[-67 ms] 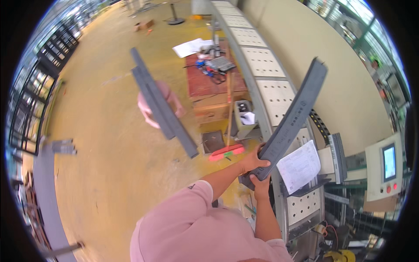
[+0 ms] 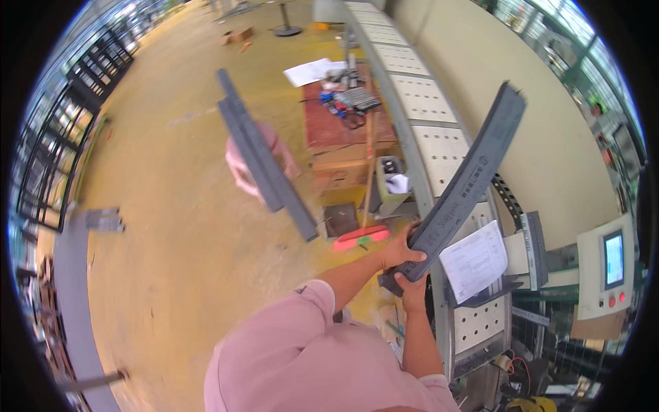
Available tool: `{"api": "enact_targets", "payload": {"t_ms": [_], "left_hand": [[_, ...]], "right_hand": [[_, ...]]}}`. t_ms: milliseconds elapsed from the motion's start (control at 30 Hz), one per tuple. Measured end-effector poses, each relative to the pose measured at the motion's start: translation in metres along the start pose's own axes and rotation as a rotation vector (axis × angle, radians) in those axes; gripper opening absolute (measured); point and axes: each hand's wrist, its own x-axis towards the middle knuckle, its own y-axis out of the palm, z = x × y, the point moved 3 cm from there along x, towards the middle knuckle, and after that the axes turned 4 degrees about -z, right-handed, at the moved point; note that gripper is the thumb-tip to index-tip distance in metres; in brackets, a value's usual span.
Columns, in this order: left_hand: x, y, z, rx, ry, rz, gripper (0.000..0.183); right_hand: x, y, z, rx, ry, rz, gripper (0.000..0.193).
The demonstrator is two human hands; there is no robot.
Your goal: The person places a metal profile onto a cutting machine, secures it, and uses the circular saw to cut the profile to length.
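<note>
Left hand (image 2: 401, 253) and right hand (image 2: 413, 291), left of the paper sheet (image 2: 475, 262), were clamped on the grey profile (image 2: 467, 182).

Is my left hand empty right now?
No, your left hand grips the long dark gray bar together with your right hand.

A: Hands?
B: Left hand (image 2: 401, 251) and right hand (image 2: 413, 288) both gripping one grey profile (image 2: 470, 182) near its lower end; it slants up across the perforated conveyor (image 2: 436, 143).
A: Left of the conveyor?
B: Pink stool (image 2: 238, 165), two more grey lengths (image 2: 259, 152) lying across it. Nearer the conveyor, red broom head (image 2: 360, 237) on floor; beyond that, red-topped stand (image 2: 321, 130) with clutter.
A: Right of it?
B: Control panel (image 2: 604, 268), screen lit. Printed sheets (image 2: 475, 262) by the conveyor's near end.
</note>
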Motion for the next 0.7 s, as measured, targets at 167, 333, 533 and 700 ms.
{"api": "enact_targets", "payload": {"t_ms": [167,333,533,700], "left_hand": [[-0.113,-0.046,-0.06,0.01,0.062,0.002,0.11],[-0.214,-0.109,-0.158,0.143,0.203,-0.122,0.117],[-0.365,-0.222,-0.23,0.116,0.511,-0.371,0.112],[-0.518,-0.362,-0.225,-0.152,0.634,-0.559,0.094]], "right_hand": [[-0.056,0.051,-0.007,-0.213,0.043,0.317,0.074],[-0.139,0.156,0.014,-0.206,-0.183,0.545,0.093],[-0.165,0.257,-0.082,-0.529,-0.349,0.683,0.105],[-0.218,0.402,-0.081,-0.839,-0.413,0.852,0.107]]}}
